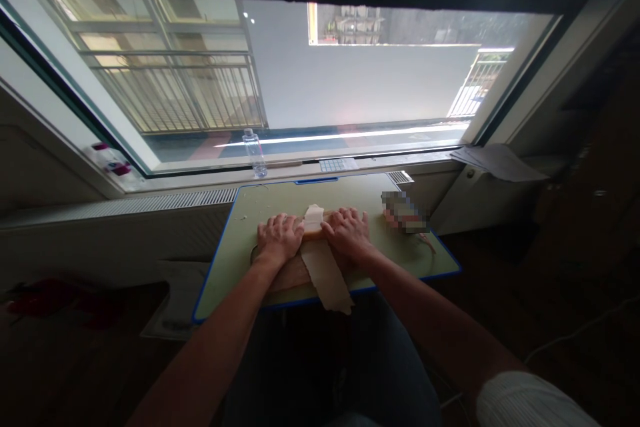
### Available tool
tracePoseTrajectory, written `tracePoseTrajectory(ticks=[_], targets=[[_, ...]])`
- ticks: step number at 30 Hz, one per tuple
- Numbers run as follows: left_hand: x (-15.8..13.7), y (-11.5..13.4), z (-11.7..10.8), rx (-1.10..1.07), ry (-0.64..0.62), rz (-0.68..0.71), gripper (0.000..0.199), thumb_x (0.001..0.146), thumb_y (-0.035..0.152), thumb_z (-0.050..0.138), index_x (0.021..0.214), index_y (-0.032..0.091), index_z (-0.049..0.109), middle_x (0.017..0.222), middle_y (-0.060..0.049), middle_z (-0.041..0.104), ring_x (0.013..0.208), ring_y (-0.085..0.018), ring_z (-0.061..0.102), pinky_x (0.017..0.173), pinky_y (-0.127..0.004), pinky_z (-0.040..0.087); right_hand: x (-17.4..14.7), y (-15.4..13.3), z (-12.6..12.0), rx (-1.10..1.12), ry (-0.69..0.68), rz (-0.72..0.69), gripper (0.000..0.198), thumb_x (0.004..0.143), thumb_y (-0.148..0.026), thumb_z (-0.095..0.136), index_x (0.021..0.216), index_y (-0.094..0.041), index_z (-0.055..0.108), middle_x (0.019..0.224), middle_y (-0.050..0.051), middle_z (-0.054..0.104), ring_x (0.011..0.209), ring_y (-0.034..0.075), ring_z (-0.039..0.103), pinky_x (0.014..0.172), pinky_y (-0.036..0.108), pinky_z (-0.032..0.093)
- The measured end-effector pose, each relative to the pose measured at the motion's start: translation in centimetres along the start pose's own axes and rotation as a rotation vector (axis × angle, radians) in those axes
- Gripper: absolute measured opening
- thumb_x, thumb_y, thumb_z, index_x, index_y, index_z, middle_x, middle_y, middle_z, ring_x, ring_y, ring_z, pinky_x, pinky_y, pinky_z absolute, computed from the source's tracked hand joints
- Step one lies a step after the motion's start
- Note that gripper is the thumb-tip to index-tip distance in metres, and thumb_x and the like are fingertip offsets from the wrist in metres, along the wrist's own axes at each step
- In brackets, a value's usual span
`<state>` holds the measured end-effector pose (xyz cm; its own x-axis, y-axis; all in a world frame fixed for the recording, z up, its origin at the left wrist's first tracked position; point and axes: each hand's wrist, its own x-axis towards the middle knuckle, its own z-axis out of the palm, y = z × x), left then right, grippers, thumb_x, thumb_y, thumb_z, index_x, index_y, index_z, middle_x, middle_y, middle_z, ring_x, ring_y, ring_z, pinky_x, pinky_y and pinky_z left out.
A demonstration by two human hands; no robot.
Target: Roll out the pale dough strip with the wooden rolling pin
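Note:
A wooden rolling pin (314,236) lies crosswise over a long, pale, flat strip of dough (327,275). My left hand (280,237) is curled over the pin's left part, and my right hand (347,232) over its right part. Both thumbs point inward near the dough, and the palms hide most of the pin. Beneath is a wooden board (290,275), partly covered by my hands and forearms. The dough's far end shows beyond the pin; its ragged near end hangs past the board and over the table's front edge.
The small greenish table (225,280) has a blue rim. A pixelated object (404,212) lies at its right. On the sill stand a clear bottle (255,155) and a calculator-like white item (337,165). Another bottle (117,165) is at left; papers (495,161) lie at right.

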<state>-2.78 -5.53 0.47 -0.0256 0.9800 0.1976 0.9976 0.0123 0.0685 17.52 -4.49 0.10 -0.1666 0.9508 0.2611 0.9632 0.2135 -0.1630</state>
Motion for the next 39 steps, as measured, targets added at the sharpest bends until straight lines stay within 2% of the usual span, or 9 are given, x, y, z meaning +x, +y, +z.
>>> tracePoseTrajectory(ticks=[5, 11, 20, 27, 33, 39], targets=[[0.1, -0.1, 0.1, -0.006, 0.0, -0.001, 0.052, 0.105, 0.053, 0.036, 0.138, 0.029, 0.068, 0.151, -0.01, 0.064, 0.137, -0.032, 0.056, 0.115, -0.053, 0.041, 0.0, 0.0, -0.1, -0.004, -0.02, 0.005, 0.054, 0.109, -0.062, 0.039, 0.135, -0.024, 0.067, 0.153, 0.014, 0.061, 0.142, 0.035, 0.045, 0.123, 0.061, 0.023], [1.6, -0.1, 0.5, -0.045, -0.049, -0.036, 0.056, 0.104, 0.056, 0.037, 0.144, 0.029, 0.065, 0.158, -0.01, 0.059, 0.144, -0.033, 0.052, 0.121, -0.059, 0.036, 1.3, 0.0, 0.0, -0.007, -0.039, 0.023, 0.051, 0.107, -0.06, 0.043, 0.132, -0.024, 0.069, 0.146, 0.013, 0.066, 0.135, 0.035, 0.051, 0.12, 0.059, 0.028], [6.5, -0.6, 0.5, -0.111, -0.193, -0.07, 0.063, 0.1, 0.062, 0.039, 0.152, 0.032, 0.057, 0.166, -0.009, 0.051, 0.151, -0.034, 0.044, 0.125, -0.062, 0.032, 6.2, 0.4, 0.7, 0.051, -0.194, 0.121, 0.068, 0.101, -0.068, 0.045, 0.151, -0.024, 0.06, 0.16, 0.012, 0.057, 0.145, 0.035, 0.046, 0.12, 0.057, 0.032], [9.6, -1.1, 1.2, -0.123, -0.227, -0.059, 0.066, 0.101, 0.063, 0.036, 0.153, 0.028, 0.056, 0.166, -0.014, 0.05, 0.15, -0.036, 0.047, 0.122, -0.06, 0.037, 9.5, 0.9, 1.0, 0.068, -0.256, 0.134, 0.078, 0.098, -0.074, 0.047, 0.155, -0.022, 0.055, 0.16, 0.015, 0.056, 0.146, 0.035, 0.046, 0.121, 0.055, 0.032], [10.5, -1.2, 1.7, -0.122, -0.195, -0.07, 0.062, 0.101, 0.063, 0.04, 0.149, 0.027, 0.059, 0.163, -0.014, 0.053, 0.147, -0.035, 0.05, 0.12, -0.055, 0.04, 10.5, 0.8, 0.9, 0.081, -0.292, 0.147, 0.078, 0.097, -0.071, 0.049, 0.154, -0.018, 0.056, 0.158, 0.017, 0.057, 0.144, 0.036, 0.049, 0.119, 0.052, 0.034], [9.9, -1.1, 1.3, -0.124, -0.186, -0.066, 0.06, 0.101, 0.061, 0.04, 0.147, 0.026, 0.06, 0.161, -0.014, 0.055, 0.145, -0.034, 0.051, 0.12, -0.055, 0.04, 10.0, 0.7, 0.9, 0.094, -0.249, 0.141, 0.077, 0.097, -0.07, 0.05, 0.151, -0.017, 0.059, 0.156, 0.018, 0.059, 0.142, 0.036, 0.051, 0.118, 0.053, 0.035]])
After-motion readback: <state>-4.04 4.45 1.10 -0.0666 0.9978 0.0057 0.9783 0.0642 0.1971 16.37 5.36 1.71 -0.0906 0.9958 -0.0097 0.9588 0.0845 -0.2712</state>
